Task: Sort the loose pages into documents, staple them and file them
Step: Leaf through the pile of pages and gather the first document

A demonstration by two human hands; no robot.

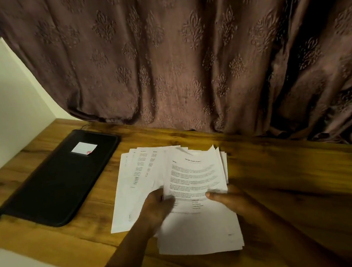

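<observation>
The work is at the sorting step: nothing looks stapled or filed yet, and no stapler is in view. The loose pages (199, 232) lie on the wooden bench (290, 173), just to the right of the black folder (63, 177). The folder lies flat and closed, with a small white label (84, 147) on its cover. Nearest to the folder are the fanned sheets (136, 180), and farther to the right of it a thicker pile lies more squarely. Over this pile the person holds the top page (195, 176), a printed sheet with a centred title too blurred to read. The left hand (158, 206), on the side toward the folder, is blurred, but its fingers (157, 196) are curled at the lower left edge of the page and grip it. The right hand (233, 200), on the side away from the folder, pinches the opposite edge: the thumb lies on the paper and the other fingers are hidden under it. The next move probably calls for reading the heading, deciding which document the page belongs to, and laying it on the matching group. Only one sheet should be taken, because thin paper sticks together. Behind the folder hangs a brown patterned curtain (181, 52).
</observation>
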